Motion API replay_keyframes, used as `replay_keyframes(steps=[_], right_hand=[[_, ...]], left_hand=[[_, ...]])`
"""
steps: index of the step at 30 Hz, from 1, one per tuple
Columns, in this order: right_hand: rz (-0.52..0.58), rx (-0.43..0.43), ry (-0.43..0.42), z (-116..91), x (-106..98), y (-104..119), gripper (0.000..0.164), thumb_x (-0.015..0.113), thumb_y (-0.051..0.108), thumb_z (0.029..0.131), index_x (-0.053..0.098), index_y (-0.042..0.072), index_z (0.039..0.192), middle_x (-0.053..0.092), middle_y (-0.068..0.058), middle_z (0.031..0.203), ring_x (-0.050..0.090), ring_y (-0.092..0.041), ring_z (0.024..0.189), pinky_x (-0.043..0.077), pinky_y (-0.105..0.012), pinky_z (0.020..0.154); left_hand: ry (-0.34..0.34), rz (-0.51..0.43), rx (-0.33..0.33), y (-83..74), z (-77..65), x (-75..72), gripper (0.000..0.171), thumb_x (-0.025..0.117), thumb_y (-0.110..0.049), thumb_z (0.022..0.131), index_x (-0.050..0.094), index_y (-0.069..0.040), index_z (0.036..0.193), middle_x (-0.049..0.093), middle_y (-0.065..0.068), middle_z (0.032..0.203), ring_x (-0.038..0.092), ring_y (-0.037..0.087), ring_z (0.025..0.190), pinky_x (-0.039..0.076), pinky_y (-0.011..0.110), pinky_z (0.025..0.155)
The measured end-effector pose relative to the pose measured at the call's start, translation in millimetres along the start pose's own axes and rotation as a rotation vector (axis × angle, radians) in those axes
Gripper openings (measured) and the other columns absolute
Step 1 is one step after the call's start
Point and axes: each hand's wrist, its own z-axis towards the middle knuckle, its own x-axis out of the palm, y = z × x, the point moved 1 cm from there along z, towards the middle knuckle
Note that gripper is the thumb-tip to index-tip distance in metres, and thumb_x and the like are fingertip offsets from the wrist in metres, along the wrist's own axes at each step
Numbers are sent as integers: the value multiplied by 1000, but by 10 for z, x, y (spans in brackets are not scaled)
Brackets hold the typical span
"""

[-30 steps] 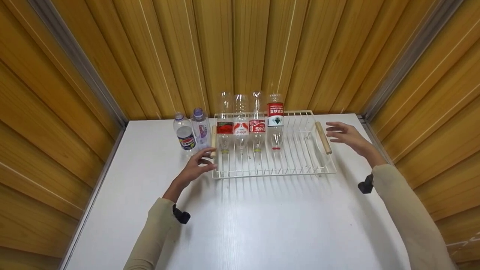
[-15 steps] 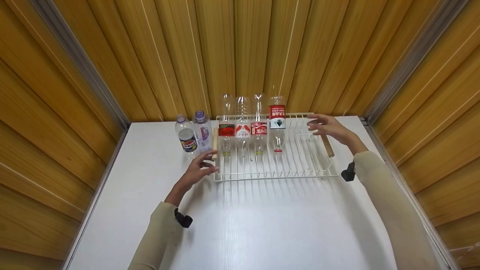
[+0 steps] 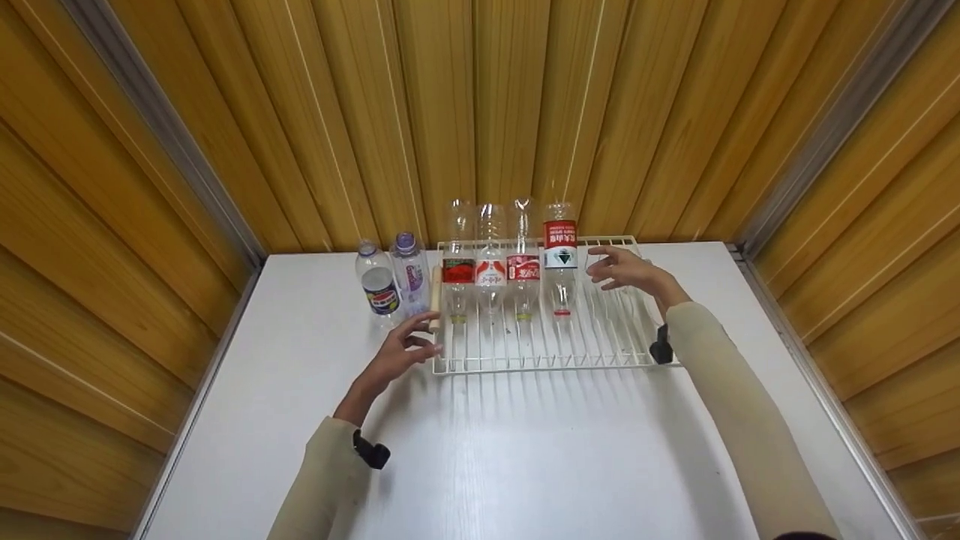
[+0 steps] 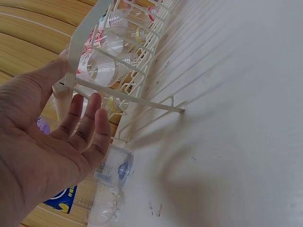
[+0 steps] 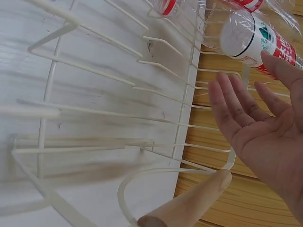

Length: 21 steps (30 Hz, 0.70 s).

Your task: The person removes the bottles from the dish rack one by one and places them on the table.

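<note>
Nearest, two beige sleeves are stretched over a white table, a small black camera being worn at each wrist. The left hand is held at the left end of the white wire rack, by the near end of its wooden handle; thumb and fingers are parted and loosely bent, nothing is seen to be gripped, and whether the frame is touched cannot be told. Over the right part of the rack the right hand is held with its fingers loosely extended and apart, nothing being held, just beside the bottle with a red-and-white label. That bottle is set neck down in the rack, at the right of three other inverted bottles. Left of the rack, two upright bottles are placed side by side. Farthest, the space is closed by a wood-patterned wall.
</note>
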Motion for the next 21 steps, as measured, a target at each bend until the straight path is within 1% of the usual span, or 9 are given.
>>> replay_keyframes(steps=[3, 5, 9, 13, 14, 15, 20, 21], right_hand=[[0, 28, 47, 62, 65, 15, 72, 54, 20, 106, 11, 1, 162, 39, -35, 152, 43, -52, 140, 38, -60, 116], [-1, 30, 67, 105, 108, 19, 75, 53, 19, 107, 6, 1, 162, 38, -36, 153, 42, -52, 141, 39, -60, 116], [26, 23, 94, 170, 182, 10, 82, 53, 18, 106, -5, 3, 162, 34, -38, 154, 41, -52, 142, 38, -60, 117], [42, 15, 122, 208, 252, 9, 87, 52, 19, 107, -15, 3, 160, 28, -40, 155, 38, -54, 143, 37, -61, 117], [42, 17, 126, 214, 267, 13, 88, 52, 19, 107, -17, 2, 160, 28, -41, 155, 38, -54, 142, 37, -61, 117], [41, 22, 131, 222, 282, 16, 88, 52, 20, 107, -17, 3, 160, 28, -41, 155, 37, -54, 142, 36, -62, 117], [45, 63, 150, 296, 347, 12, 90, 55, 19, 105, -16, 6, 159, 30, -40, 153, 34, -55, 143, 36, -63, 117], [50, 72, 154, 313, 362, 6, 90, 56, 19, 105, -15, 7, 159, 28, -40, 153, 32, -55, 144, 35, -63, 117]], left_hand=[[4, 0, 10, 14, -17, -1, 65, 76, -13, 91, 50, -14, 150, 51, 26, 141, 63, 24, 107, 53, 31, 80], [6, -4, 20, 20, -26, -6, 64, 76, -13, 92, 49, -14, 150, 51, 26, 140, 63, 23, 106, 53, 33, 81], [5, -5, 42, 31, -20, -8, 63, 74, -12, 93, 49, -12, 150, 51, 26, 139, 63, 22, 105, 53, 33, 81], [10, 8, 42, 26, -19, -1, 64, 74, -13, 93, 48, -12, 151, 51, 24, 140, 63, 23, 105, 53, 32, 81], [12, 6, 43, -13, -39, 7, 64, 74, -12, 93, 48, -12, 151, 51, 25, 140, 62, 24, 106, 54, 35, 83], [15, 5, 47, -12, -39, 10, 64, 74, -12, 93, 48, -12, 151, 51, 24, 140, 62, 24, 106, 54, 36, 83], [9, -2, 58, 10, -32, 5, 64, 74, -11, 92, 49, -12, 151, 52, 23, 138, 63, 23, 105, 54, 41, 85], [9, 1, 60, 50, -14, -2, 64, 75, -12, 92, 49, -13, 151, 52, 22, 138, 63, 22, 105, 54, 39, 84]])
